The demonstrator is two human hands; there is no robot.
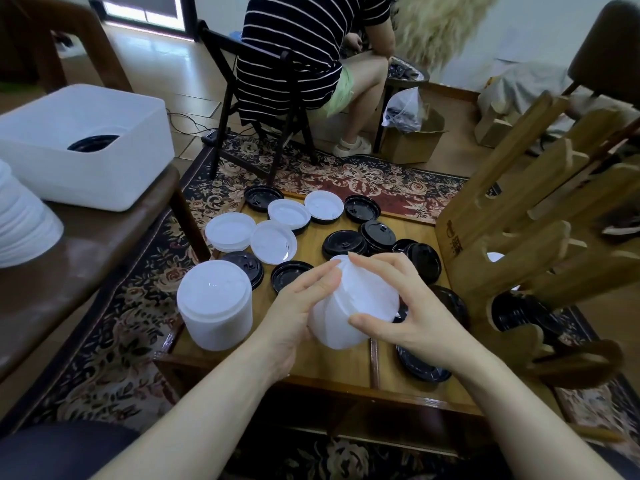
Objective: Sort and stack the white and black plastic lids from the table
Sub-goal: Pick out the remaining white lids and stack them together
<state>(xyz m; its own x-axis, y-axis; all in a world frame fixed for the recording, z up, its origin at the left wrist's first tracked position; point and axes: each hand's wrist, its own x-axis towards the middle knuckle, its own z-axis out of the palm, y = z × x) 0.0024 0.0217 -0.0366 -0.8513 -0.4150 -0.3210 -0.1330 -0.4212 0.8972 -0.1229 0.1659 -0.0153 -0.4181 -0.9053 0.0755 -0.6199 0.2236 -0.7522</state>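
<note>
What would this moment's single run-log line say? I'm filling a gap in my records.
both hands: left hand and right hand grip white lid stack | second white stack on table | loose lids unsorted

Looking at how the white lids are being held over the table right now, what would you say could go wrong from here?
1. Both hands, left hand and right hand, hold the tilted stack of white lids by its sides; it could fan apart or slip.
2. The standing white stack sits at the table's left edge, so a nudge might tip it onto the rug.
3. Loose black lids lie scattered close by and could be swept off.
</note>
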